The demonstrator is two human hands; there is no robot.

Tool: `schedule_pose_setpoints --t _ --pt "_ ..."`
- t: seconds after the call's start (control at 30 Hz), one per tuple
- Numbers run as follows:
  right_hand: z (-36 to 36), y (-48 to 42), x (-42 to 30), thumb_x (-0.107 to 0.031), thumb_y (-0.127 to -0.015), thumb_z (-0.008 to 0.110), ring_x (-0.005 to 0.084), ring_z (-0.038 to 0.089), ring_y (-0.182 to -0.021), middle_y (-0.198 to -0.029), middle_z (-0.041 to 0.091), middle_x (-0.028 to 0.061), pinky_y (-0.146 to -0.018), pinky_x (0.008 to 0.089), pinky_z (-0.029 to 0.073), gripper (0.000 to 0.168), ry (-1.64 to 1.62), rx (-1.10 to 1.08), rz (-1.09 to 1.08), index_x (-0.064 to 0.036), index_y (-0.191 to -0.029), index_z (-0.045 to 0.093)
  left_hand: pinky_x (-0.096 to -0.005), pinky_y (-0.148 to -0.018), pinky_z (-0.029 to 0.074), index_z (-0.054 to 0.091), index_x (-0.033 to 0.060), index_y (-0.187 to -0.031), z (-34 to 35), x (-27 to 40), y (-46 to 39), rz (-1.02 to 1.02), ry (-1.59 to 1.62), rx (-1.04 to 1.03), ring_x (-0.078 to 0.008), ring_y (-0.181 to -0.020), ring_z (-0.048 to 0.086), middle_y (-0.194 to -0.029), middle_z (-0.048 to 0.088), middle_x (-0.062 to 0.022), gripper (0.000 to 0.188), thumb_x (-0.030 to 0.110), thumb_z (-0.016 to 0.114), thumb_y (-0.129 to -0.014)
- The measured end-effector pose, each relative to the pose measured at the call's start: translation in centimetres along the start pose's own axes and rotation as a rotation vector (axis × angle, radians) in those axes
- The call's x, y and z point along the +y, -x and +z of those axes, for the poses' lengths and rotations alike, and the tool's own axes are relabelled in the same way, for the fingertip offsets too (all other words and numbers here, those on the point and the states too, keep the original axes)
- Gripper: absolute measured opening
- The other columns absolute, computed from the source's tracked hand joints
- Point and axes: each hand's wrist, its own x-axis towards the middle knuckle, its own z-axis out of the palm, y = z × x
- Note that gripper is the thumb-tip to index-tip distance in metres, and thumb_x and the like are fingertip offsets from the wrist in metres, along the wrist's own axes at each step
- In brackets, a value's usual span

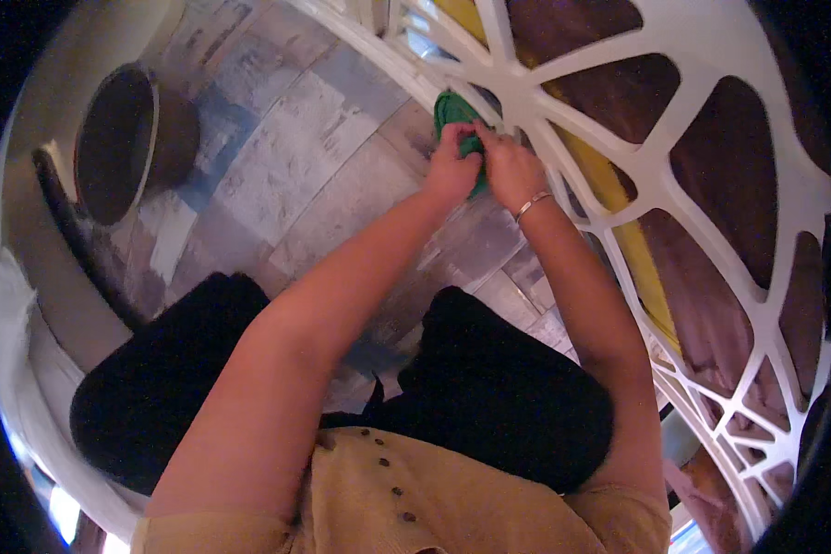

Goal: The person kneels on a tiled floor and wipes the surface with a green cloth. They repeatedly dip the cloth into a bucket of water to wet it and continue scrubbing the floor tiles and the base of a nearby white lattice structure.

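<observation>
A small green item (450, 108), soft-looking and shaped somewhat like a slipper, is low over the tiled floor beside a white lattice panel. Its exact kind is unclear at this blur. My left hand (453, 166) grips it from the left, thumb and bent fingers on its upper side. From the right, my right hand (512, 165) closes on its edge with the index finger stretched along it. The fingertips of both hands nearly meet on the green surface. A thin metal bracelet (533, 202) circles my right wrist. Parts of the item are hidden under my fingers.
Close on the right rises the white lattice panel (523, 97) with web-like openings. Dark brown surfaces and a yellow strip (647, 277) show behind it. A dark round bin (121, 145) is at the left. My bent knees in black clothing (505, 388) flank the tiled floor (298, 138).
</observation>
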Motion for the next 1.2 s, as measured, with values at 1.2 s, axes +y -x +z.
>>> schedule_pose_setpoints --t 1.2 --pt "2.8 4.5 -5.4 -0.009 -0.083 0.053 0.0405 0.062 -0.07 -0.077 0.062 0.0206 -0.06 0.0508 0.05 0.044 -0.112 -0.369 -0.15 -0.011 -0.127 0.052 -0.0444 -0.096 0.044 0.034 -0.0024 -0.136 -2.8 -2.2 9.7 0.108 -0.698 0.087 -0.0421 -0.119 0.046 -0.143 0.031 -0.0254 0.066 -0.001 0.058 -0.075"
